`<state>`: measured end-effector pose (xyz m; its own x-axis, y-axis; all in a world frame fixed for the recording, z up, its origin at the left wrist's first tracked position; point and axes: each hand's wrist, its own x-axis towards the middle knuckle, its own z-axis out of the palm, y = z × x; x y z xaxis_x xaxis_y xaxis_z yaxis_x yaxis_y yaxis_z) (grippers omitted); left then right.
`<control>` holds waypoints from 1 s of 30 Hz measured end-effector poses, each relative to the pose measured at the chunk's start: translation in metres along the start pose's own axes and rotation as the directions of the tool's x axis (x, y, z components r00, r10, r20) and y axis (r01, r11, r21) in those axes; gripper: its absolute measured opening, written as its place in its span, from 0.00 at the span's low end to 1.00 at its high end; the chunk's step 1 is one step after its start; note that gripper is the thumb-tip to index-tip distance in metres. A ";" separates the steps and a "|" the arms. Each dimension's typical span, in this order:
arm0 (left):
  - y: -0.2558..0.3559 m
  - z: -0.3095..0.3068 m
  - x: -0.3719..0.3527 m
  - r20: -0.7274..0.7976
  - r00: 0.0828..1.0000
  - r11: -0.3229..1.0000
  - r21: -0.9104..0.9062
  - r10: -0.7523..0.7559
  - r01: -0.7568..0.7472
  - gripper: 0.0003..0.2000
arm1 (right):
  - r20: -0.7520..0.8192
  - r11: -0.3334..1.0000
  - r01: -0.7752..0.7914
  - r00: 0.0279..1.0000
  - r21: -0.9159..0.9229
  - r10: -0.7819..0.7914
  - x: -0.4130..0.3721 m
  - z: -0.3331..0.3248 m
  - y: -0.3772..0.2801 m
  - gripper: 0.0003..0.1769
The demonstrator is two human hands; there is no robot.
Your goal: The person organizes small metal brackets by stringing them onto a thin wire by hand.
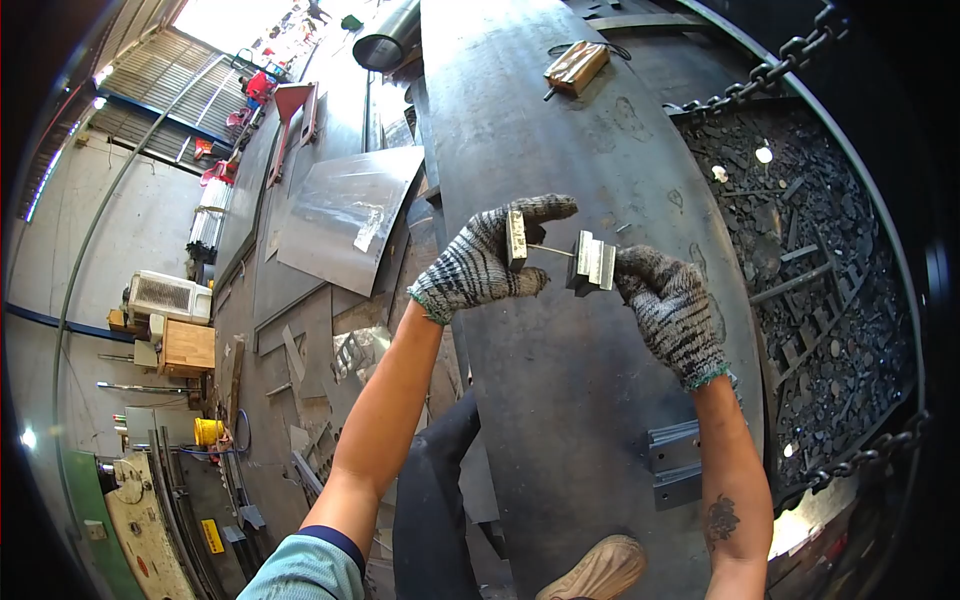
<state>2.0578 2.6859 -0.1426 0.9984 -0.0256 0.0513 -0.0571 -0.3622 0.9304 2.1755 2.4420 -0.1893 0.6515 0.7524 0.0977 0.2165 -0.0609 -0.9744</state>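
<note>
Both my hands wear grey-and-black striped knit gloves and hover over a long dark steel plate (590,400). My left hand (475,260) holds a small dark block with a worn yellowish face (517,240) against its palm, thumb and forefinger reaching past it. My right hand (670,300) is closed with its fingertips at the edge of a stepped, silvery metal block (592,262). A thin straight line or rod (550,250) spans the gap between the two blocks. The fingers behind the right block are partly hidden.
A wooden block with a dark cord (577,68) lies at the plate's far end. Grooved dark metal pieces (675,462) lie beside my right forearm. A chain (770,75) borders a bin of scrap (800,270) on the right. Sheet metal (345,220) lies left; my shoe (600,570) is below.
</note>
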 end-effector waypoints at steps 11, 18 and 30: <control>-0.010 0.007 -0.006 -0.058 0.997 0.954 -0.297 -0.054 0.035 0.40 | -0.019 0.988 0.068 0.997 -0.138 -0.071 -0.006 0.000 -0.012 0.10; -0.014 0.019 -0.016 -0.001 0.997 0.892 -0.447 -0.080 0.071 0.41 | -0.026 0.995 0.060 0.998 -0.079 -0.062 -0.002 0.001 -0.004 0.10; -0.035 0.050 -0.008 -0.061 0.998 0.725 -0.687 0.002 -0.043 0.50 | -0.070 0.982 0.134 0.987 -0.134 -0.144 -0.009 0.003 -0.003 0.11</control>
<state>2.0518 2.6523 -0.1937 0.9967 0.0305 0.0750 -0.0809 0.3786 0.9220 2.1671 2.4377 -0.1881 0.6630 0.7054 0.2508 0.3967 -0.0469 -0.9167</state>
